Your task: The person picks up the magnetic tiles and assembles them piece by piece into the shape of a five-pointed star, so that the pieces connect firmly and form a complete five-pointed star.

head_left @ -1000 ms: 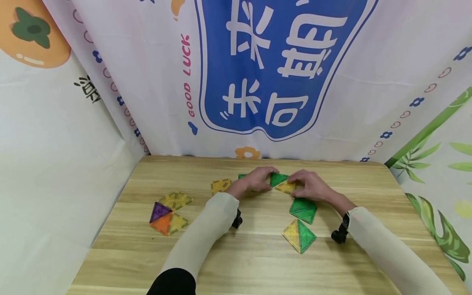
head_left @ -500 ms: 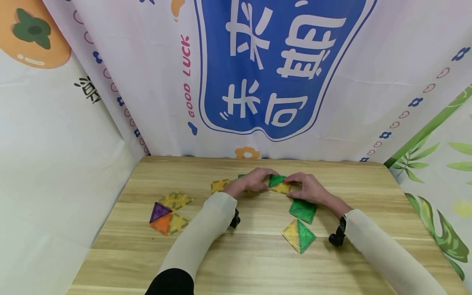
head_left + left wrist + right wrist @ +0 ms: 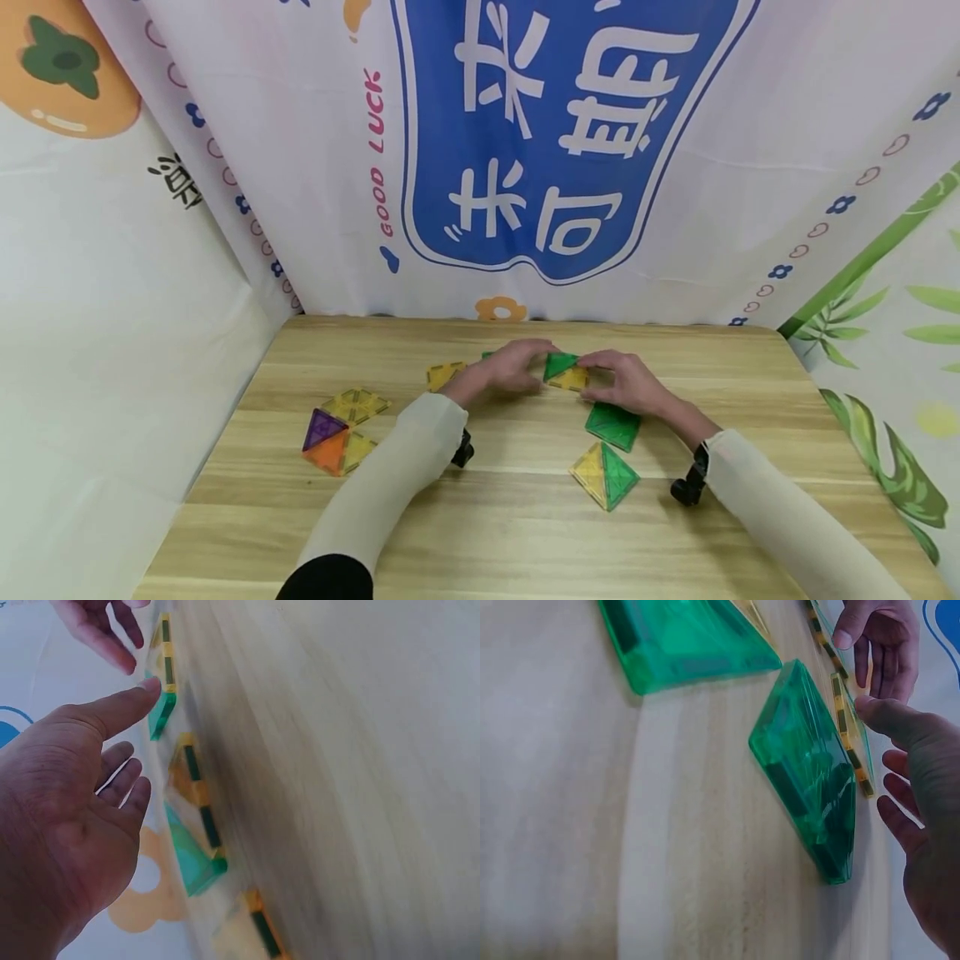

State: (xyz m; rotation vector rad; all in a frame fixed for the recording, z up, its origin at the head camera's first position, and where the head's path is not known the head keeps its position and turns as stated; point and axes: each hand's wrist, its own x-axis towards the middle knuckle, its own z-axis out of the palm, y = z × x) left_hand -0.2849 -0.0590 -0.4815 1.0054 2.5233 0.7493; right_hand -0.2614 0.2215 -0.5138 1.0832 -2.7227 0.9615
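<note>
Near the far edge of the table in the head view lies a pair of triangular magnetic tiles, a green triangle (image 3: 558, 363) joined along its slanted side to a yellow triangle (image 3: 570, 380). My left hand (image 3: 517, 367) is just left of the pair, fingers relaxed, with a gap to the tiles. At the pair's right end my right hand (image 3: 626, 383) has its fingertips and thumb at the edge; whether they press on it is hard to tell. Below the right hand lies a green square of tiles (image 3: 612, 426).
A yellow-and-green square (image 3: 604, 476) lies nearer the front. Behind the left wrist, a yellow tile (image 3: 444, 376) and a partly hidden green tile (image 3: 487, 355) show. To the left, yellow (image 3: 356, 406), purple (image 3: 324, 428) and orange tiles (image 3: 327, 452) form a fan. A printed curtain (image 3: 675, 208) hangs behind.
The green-and-yellow pair slid left between the hands, the right hand moving left with it. Since then my left hand has drawn slightly left, leaving a gap beside the pair.
</note>
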